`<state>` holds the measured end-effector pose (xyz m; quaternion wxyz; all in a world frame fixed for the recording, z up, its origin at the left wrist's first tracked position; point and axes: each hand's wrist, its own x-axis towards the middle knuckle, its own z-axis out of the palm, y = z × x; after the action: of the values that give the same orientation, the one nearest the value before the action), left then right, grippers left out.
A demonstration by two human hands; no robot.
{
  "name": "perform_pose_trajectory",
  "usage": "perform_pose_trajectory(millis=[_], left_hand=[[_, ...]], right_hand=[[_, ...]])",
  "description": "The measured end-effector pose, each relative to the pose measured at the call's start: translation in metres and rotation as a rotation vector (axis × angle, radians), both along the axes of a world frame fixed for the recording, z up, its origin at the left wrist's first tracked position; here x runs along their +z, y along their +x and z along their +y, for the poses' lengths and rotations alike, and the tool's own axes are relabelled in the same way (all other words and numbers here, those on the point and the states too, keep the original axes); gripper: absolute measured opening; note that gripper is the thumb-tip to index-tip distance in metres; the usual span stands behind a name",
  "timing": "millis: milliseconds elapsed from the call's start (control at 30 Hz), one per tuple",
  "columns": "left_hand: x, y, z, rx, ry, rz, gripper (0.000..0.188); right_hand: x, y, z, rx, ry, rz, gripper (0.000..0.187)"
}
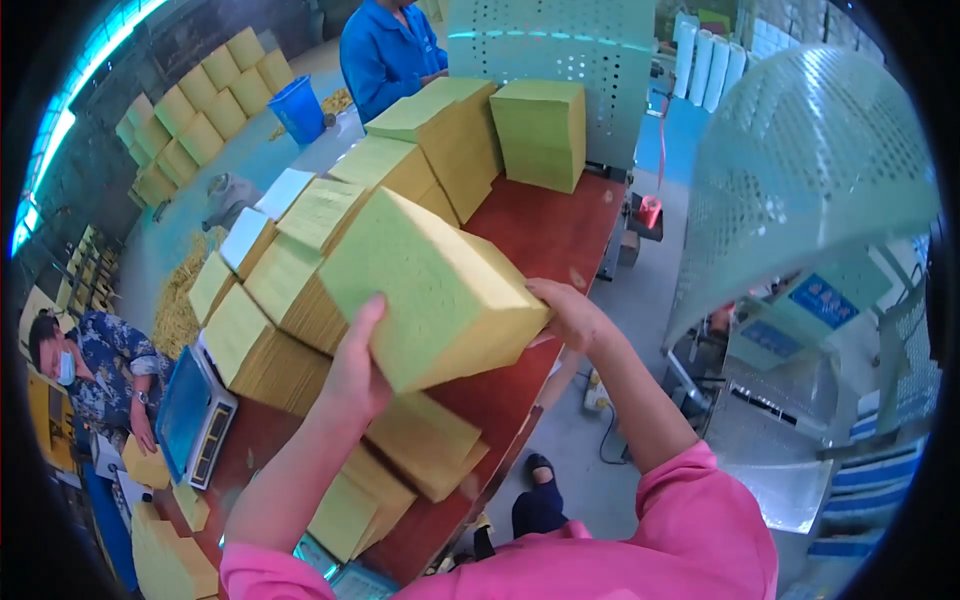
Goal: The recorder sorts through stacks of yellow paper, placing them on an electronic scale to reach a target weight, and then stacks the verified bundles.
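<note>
A thick block of yellow paper sheets (440,300) is held tilted above the red table (560,225). My left hand (358,365) grips its near left side, thumb against the broad face and the other fingers hidden beneath. At the right end of the block, my right hand (570,315) is closed on the edge, its fingers partly out of sight. Just under the block lies another paper stack (425,440), close to a second stack (355,505) near my left forearm. Several more stacks (290,280) stand packed together left of the held block.
A tall stack (540,135) stands at the table's far end, before a perforated green panel (550,60). A scale (205,410) sits at the left edge. Co-workers in blue (385,55) and camouflage (110,360) are nearby. A perforated machine guard (810,180) rises at the right.
</note>
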<state>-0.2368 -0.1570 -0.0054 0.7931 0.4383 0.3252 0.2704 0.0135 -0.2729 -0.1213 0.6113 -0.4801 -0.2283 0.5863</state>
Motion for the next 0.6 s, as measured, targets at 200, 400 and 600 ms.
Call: perform_pose_trajectory(millis=[200, 400, 600], left_hand=[[-0.043, 0.142, 0.072, -0.169, -0.123, 0.041, 0.07], [-0.044, 0.259, 0.087, 0.02, -0.079, 0.305, 0.087], [-0.044, 0.311, 0.096, -0.012, 0.011, 0.271, 0.081]], right_hand=[[-0.054, 0.113, 0.074, -0.541, -0.046, -0.437, 0.043], [-0.066, 0.109, 0.069, -0.928, 0.031, -0.897, 0.043], [-0.077, 0.085, 0.076, -0.785, 0.002, -1.039, 0.059]])
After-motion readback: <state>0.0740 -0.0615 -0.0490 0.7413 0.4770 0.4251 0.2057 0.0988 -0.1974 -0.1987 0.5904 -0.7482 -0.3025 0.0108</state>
